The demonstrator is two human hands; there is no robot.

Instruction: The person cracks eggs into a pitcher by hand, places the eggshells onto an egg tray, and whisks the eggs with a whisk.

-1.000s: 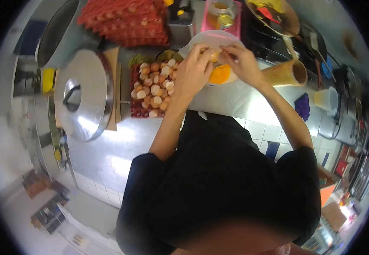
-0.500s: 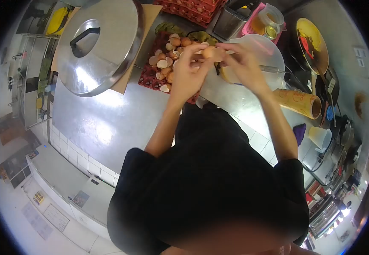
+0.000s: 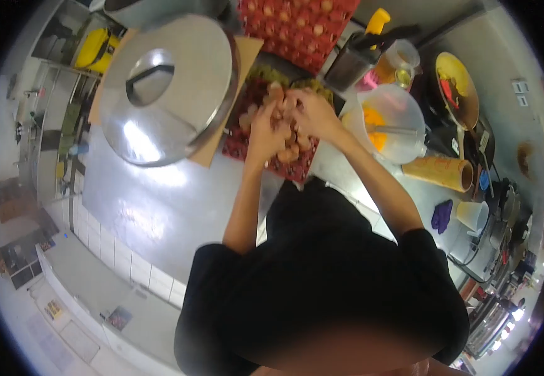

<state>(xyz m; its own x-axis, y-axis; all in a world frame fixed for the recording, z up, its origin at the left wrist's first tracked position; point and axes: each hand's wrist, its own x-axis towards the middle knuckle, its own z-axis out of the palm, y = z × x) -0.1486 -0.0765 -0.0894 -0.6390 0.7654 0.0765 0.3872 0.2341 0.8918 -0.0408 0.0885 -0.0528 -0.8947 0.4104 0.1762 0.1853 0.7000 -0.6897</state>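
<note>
Both of my hands are low over a red egg tray [image 3: 234, 147] heaped with cracked brown eggshells [image 3: 289, 153]. My left hand [image 3: 267, 135] comes in from the near side, its curled fingers among the shells and around an eggshell. Close beside it, my right hand [image 3: 314, 114] has its fingertips bent inward on a shell at the top of the heap. Motion blur softens the fingertips and the shells between them. A translucent plastic tub [image 3: 403, 103] right of my right hand contains orange-yellow yolk [image 3: 375, 128].
Left of the tray, a large steel lid [image 3: 190, 81] rests on cardboard [image 3: 243, 69]. More red egg trays [image 3: 297, 28] are stacked behind. At the right are a utensil holder [image 3: 349, 62], a frying pan [image 3: 467, 109], a cardboard roll [image 3: 438, 173] and a purple cloth [image 3: 442, 216].
Both hands have come from between tray and tub, where they held a cracked egg, leftward and down into the shells. The view has shifted, and yolk now shows in the tub.
</note>
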